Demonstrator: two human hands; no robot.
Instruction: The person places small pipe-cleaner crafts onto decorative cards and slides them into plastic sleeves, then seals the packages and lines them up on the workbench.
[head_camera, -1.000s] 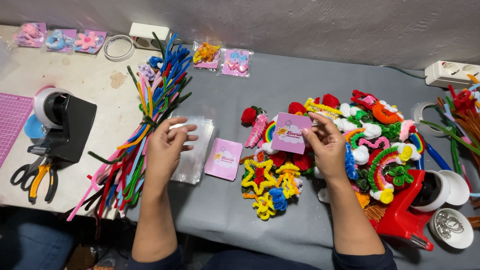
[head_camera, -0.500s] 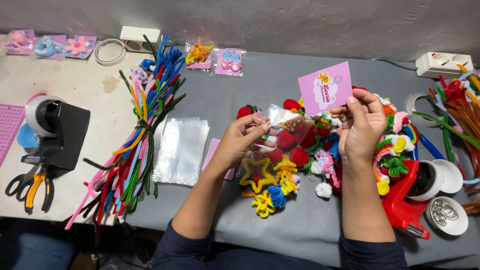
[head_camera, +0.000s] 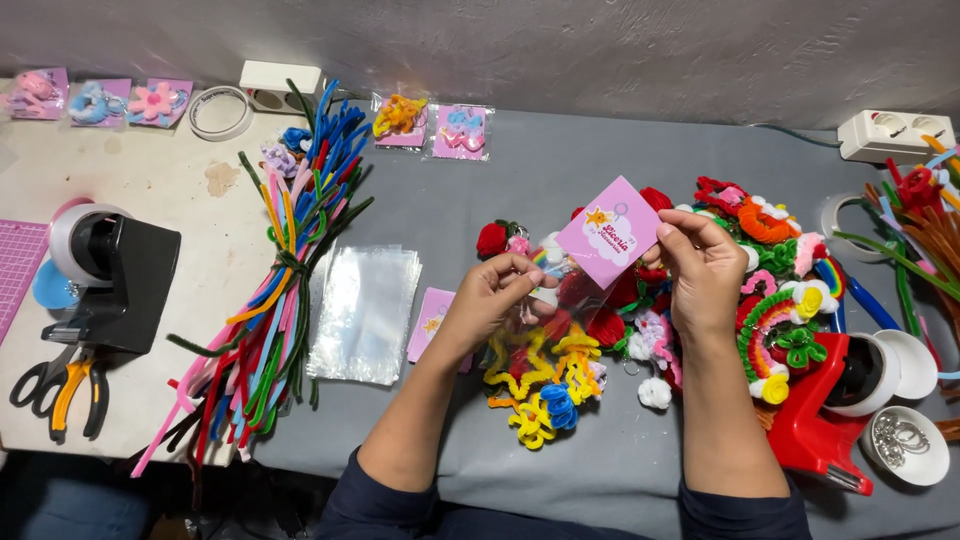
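Two hands meet mid-frame: right hand (head_camera: 706, 272) pinches a pink card (head_camera: 608, 231), left hand (head_camera: 490, 300) grips a small pipe-cleaner charm (head_camera: 545, 262); clear bags (head_camera: 364, 312) lie left.

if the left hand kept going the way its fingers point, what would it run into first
Most likely the pink card pinched in the right hand: the left hand points up and to the right, fingertips close below the card's lower edge. Depth is hard to judge from above.
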